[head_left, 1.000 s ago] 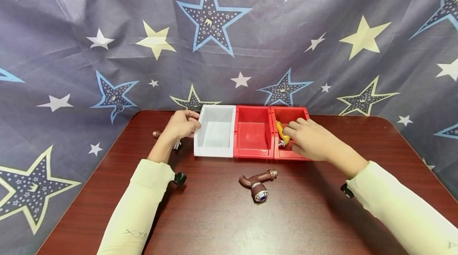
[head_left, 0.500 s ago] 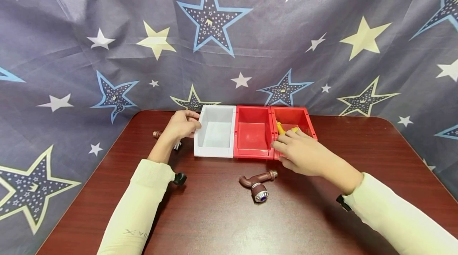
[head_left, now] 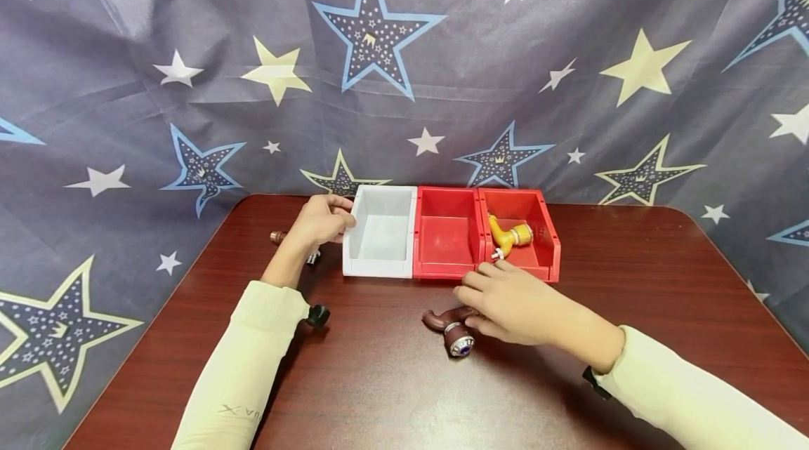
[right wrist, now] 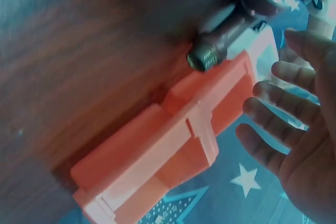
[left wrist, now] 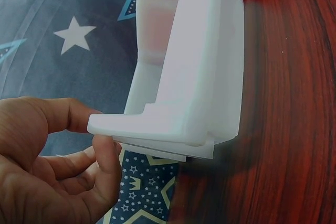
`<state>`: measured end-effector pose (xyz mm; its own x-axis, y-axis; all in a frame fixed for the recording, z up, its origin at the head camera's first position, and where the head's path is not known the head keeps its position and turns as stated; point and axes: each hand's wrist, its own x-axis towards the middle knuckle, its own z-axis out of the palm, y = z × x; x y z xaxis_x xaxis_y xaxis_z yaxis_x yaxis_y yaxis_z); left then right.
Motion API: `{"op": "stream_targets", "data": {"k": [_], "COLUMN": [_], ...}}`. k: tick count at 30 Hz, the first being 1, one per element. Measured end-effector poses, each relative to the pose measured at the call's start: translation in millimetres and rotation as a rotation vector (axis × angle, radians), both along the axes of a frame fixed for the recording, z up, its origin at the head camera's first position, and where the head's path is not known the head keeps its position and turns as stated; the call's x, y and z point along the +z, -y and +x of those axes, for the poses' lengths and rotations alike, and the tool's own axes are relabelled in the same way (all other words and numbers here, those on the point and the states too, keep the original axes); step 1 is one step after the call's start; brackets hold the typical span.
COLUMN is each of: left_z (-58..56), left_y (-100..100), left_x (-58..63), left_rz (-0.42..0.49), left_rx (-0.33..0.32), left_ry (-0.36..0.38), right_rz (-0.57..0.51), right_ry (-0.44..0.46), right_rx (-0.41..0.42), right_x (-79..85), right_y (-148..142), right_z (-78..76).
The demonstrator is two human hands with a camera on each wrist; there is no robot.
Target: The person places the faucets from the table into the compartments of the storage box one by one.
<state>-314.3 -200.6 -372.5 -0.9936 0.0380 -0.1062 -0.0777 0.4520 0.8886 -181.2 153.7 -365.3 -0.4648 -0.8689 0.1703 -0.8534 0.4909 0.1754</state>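
Note:
My left hand (head_left: 324, 220) pinches the left side rim of the white bin (head_left: 378, 267). In the left wrist view, thumb and forefinger close on that rim corner. My right hand (head_left: 515, 304) reaches over a brown tap (head_left: 458, 339) on the table, covering its threaded end in the head view. The right wrist view shows the fingers (right wrist: 283, 100) spread loosely, holding nothing, with the tap (right wrist: 231, 30) beyond them. A yellow tap (head_left: 522, 234) lies in the right red bin (head_left: 545, 260). Another brown tap (head_left: 276, 237) is partly hidden behind my left wrist.
A middle red bin (head_left: 444, 239) stands between the white one and the right red one, all side by side near the table's (head_left: 354, 380) back edge. A star-patterned cloth (head_left: 404, 127) hangs behind them.
My right hand has left the yellow tap lying in the right red bin and come forward and left, over the brown tap. My left hand stays on the white bin.

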Motion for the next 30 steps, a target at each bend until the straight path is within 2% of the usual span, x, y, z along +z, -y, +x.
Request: {"op": "stream_targets", "data": {"k": [16,30], "left_z": [0.4,-0.3], "left_y": [0.8,1.4], "left_x": [-0.1,-0.6], "left_rz": [-0.002,-0.011], "left_rx": [-0.004,-0.003], "left_ry": [0.003,0.003], "right_rz": [0.042,0.080], "right_ry": [-0.026,0.017], "right_rx": [0.095,0.077], "right_x": [-20.5,-25.3], "right_y": [15.5,20.5], "right_z": [18.0,19.4]}}
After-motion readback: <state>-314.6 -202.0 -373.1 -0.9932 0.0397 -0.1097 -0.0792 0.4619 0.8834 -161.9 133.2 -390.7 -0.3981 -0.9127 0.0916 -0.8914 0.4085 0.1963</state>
